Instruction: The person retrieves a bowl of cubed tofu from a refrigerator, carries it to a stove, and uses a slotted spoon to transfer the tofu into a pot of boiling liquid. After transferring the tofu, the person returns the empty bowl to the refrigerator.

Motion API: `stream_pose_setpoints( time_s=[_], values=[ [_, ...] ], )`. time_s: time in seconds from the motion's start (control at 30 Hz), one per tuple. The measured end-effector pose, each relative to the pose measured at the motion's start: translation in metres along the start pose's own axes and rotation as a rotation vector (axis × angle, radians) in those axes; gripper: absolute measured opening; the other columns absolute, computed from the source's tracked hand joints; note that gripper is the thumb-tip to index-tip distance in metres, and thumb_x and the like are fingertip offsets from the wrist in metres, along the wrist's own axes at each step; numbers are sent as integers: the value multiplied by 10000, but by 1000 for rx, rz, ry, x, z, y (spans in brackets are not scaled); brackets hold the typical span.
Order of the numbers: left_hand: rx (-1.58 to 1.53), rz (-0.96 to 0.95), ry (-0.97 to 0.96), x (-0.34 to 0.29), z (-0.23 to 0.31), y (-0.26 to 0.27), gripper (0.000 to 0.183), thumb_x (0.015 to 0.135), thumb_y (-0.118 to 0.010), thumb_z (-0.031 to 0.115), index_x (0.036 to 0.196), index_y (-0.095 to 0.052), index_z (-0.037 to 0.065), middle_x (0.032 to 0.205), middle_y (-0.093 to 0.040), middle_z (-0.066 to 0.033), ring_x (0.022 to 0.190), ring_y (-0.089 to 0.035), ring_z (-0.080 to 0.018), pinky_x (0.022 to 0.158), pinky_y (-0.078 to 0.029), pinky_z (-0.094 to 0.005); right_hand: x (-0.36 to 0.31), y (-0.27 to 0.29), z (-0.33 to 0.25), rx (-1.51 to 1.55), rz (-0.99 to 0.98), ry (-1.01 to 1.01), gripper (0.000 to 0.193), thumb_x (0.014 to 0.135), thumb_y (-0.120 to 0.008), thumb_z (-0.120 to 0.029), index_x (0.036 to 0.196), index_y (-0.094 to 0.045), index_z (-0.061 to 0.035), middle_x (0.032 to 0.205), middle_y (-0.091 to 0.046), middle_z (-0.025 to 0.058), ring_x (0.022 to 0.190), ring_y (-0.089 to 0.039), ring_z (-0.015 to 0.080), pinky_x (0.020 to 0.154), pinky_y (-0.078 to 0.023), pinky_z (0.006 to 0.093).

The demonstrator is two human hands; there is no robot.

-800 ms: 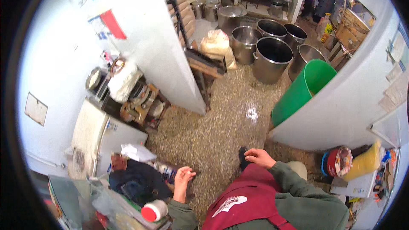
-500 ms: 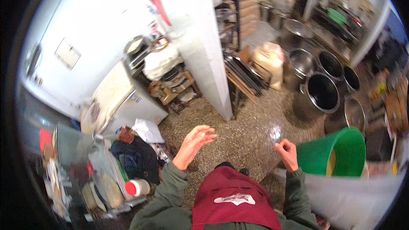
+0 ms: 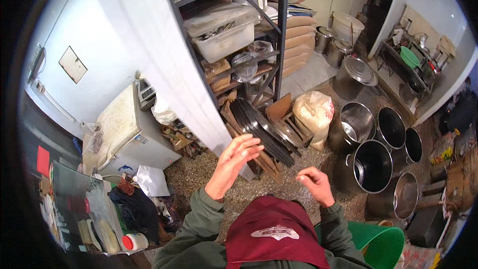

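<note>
My left hand (image 3: 233,165) is raised in front of the lower end of the white pillar, fingers stretched out and slightly bent, holding nothing. Lower and to the right is my right hand (image 3: 317,186), its fingers curled toward the thumb over the speckled floor (image 3: 286,187); I see nothing in it. Neither hand touches anything. Closest beyond them are dark trays (image 3: 264,132) leaning with wooden boards below a shelf rack. A large green tub (image 3: 381,244) stands by my right forearm, partly hidden behind it.
Several large metal pots (image 3: 369,167) stand on the floor to the right, beside a filled whitish sack (image 3: 313,114). The white pillar (image 3: 164,55) borders the shelf rack (image 3: 283,35). At left are a white chest freezer (image 3: 124,134) and a red-lidded jar (image 3: 135,241).
The whole view has shifted: the rack, trays and pots appear nearer, and the green tub has slipped down toward the lower edge. My right hand has come inward; both hands remain raised.
</note>
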State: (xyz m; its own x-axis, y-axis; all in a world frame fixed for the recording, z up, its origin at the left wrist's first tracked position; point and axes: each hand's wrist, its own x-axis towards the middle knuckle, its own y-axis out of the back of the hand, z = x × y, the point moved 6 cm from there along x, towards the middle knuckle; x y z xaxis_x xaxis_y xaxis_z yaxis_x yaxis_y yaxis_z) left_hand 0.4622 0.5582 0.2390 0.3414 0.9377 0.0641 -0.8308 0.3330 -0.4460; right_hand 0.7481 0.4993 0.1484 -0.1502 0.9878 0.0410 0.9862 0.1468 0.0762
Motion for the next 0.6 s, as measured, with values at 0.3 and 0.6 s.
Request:
stream_pose_setpoints(
  time_s=[0.3, 0.6],
  values=[
    [45, 227, -255, 107, 36, -9, 501, 1090, -585, 199, 1546, -440, 53, 1517, -550, -163, 1372, -585, -315, 1151, -470, -446, 182, 49, 2, 75, -233, -56, 62, 1010, -714, -67, 1032, -675, -24, 943, -715, 25, 864, -652, 85, 779, -528, 255],
    [242, 409, 25, -24, -96, -5, 263, 1103, -626, 216, 1260, -633, 5, 1154, -689, -7, 1109, -620, -108, 1010, -494, -299, 202, -48, 62, -75, -1101, -241, 150, 937, -751, 18, 925, -617, -49, 830, -639, -15, 765, -591, 60, 704, -493, 244]
  ],
)
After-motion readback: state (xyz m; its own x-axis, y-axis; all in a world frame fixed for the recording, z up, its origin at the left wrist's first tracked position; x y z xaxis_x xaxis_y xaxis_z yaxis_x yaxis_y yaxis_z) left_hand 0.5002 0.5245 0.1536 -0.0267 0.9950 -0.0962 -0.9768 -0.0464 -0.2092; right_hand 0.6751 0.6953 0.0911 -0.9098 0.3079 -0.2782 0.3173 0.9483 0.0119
